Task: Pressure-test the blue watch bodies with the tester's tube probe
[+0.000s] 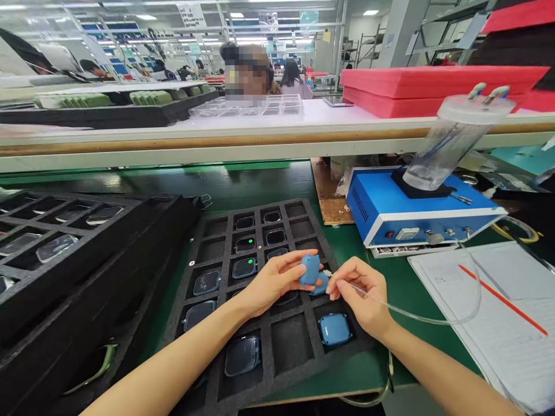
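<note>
Bright ceiling lights and metal racks fill the workshop behind a white shelf [260, 139], beyond which a person [255, 63] is seen. Dark characters mark a hanging sign [191, 15], but they are too small to read; print on the paper sheets [437, 274] at the right is likewise illegible. Two screens in the black foam tray [292, 344] show small green icons whose meaning cannot be made out.

Over that tray, which lies on a green table [446, 346], the left hand [280, 276] grasps a blue watch case [310, 270] between thumb and fingers. Its smooth blue side faces the camera, and its long axis stands nearly upright, lugs at top and bottom. Below and just beside it, a second blue case [319, 285] is partly hidden.

Thumb and fingertips of the right hand [362, 289] pinch a clear tube [416, 314] near its white tip [328, 273]. This tip points left toward the cases; whether it touches either one, I cannot tell. From the hand, the tube curves right, then up to the front of a blue box [427, 219]. Nearer the camera, another blue case [335, 329] lies in a compartment, pale contacts upward.
</note>
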A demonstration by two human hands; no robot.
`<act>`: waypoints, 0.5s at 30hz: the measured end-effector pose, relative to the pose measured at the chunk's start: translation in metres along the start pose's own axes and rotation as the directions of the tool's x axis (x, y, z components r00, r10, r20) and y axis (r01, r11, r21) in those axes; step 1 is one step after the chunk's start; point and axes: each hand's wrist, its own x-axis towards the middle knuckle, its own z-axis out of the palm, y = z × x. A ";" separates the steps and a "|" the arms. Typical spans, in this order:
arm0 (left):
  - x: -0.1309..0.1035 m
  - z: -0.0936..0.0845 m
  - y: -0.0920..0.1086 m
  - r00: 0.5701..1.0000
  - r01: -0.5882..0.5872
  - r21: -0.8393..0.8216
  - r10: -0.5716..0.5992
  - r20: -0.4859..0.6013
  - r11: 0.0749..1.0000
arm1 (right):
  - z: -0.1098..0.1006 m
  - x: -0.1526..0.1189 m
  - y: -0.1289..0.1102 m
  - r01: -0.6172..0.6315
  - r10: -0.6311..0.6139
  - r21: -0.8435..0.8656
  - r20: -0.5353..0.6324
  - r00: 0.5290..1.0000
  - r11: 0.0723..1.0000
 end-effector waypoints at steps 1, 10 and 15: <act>0.001 0.000 0.000 1.000 0.011 0.003 -0.011 0.002 1.000 | 0.000 0.000 0.000 -0.005 0.005 -0.008 0.003 1.000 1.000; 0.001 0.001 0.000 0.996 -0.003 0.022 0.006 -0.094 1.000 | -0.001 -0.003 0.000 -0.036 0.040 -0.055 0.068 0.997 0.998; 0.000 0.002 0.000 0.957 -0.173 0.288 0.230 -0.177 0.942 | 0.002 0.003 0.002 -0.098 0.092 -0.046 -0.113 0.989 0.994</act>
